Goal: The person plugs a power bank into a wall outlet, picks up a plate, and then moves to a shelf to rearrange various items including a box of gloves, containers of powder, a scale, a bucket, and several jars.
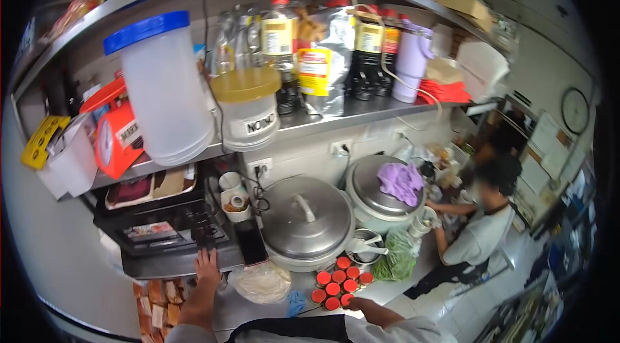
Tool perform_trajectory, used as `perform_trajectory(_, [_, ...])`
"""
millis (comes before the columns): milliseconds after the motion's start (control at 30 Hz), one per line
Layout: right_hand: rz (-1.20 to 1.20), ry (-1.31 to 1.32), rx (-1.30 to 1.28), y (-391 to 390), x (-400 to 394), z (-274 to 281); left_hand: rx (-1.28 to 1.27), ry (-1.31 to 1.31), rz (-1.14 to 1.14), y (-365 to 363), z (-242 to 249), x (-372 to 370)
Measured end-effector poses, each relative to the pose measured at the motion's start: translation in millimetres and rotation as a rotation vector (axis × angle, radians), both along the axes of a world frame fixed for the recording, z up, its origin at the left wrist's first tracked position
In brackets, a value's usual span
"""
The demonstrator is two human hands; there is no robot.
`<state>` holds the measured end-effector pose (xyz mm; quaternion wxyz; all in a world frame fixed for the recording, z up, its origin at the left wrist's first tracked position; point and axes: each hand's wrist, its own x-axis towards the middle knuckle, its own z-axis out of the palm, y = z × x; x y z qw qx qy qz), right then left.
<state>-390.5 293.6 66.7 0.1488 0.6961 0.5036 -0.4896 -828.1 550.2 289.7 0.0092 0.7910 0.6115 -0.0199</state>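
Note:
My left hand point(207, 264) rests with its fingers spread at the front edge of the steel ledge point(168, 265), below a black appliance point(171, 230). Low in the view, my right hand point(356, 304) is at the nearest of several red-lidded jars point(332, 289); its fingers are too small to make out. Between my hands lie a clear plastic bag with pale contents point(261, 283) and a crumpled blue cloth or glove point(296, 303). A phone point(250, 243) lies beyond my left hand.
Two large lidded pots point(307, 217) point(384, 185) stand behind the jars, the right one topped by a purple cloth point(400, 183). A green bag point(397, 256) lies right of the jars. Overhead runs a loaded shelf point(310, 125). Another person point(481, 233) stands at the right.

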Motion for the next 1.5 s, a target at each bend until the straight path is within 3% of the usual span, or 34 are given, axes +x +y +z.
perform_trajectory(33, [-0.02,-0.003,-0.007,3,1,6,-0.024,0.015,0.008,1,2,3])
perform_trajectory(67, [-0.001,-0.052,0.191,-3,-4,48,-0.049,0.034,0.025,2,4,4])
perform_trajectory(133, [-0.096,-0.022,0.256,-11,-18,114,-0.074,0.064,0.053,2,1,3])
perform_trajectory(300, [-0.116,-0.017,0.19,-37,-22,66,-0.116,0.058,0.073,0,1,4])
perform_trajectory(667, [-0.277,-0.176,0.013,-103,-11,44,-0.165,0.02,0.073,-16,13,9])
perform_trajectory(1067, [-0.248,-0.05,0.245,-61,-59,46,-0.225,-0.003,0.06,-21,14,7])
perform_trajectory(1200, [-0.22,-0.059,0.173,-66,-63,42,-0.233,0.005,0.07,-20,12,7])
perform_trajectory(1500, [-0.47,-0.103,0.105,-110,-35,20,-0.27,0.047,0.067,-17,14,8])
